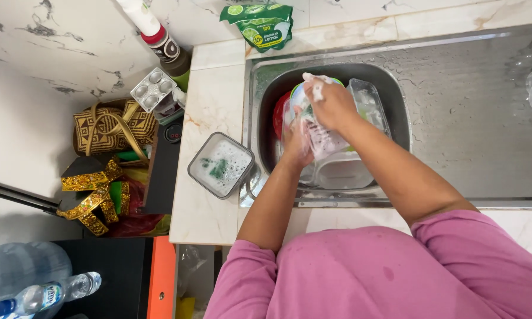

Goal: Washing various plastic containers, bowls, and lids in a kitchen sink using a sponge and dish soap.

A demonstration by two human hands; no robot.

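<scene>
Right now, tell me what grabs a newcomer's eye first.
Two soapy hands over the steel sink: the left hand holds a clear plastic container, the right hand scrubs it. Left of the sink, a square tub of suds sits on the marble counter.

Soapy clear container [331, 139], tilted over sink [266, 88]

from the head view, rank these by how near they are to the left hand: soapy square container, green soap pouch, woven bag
1. Soapy square container, on the counter just left of the left hand.
2. Green soap pouch, up behind the sink.
3. Woven bag, far left, below the counter.
</scene>
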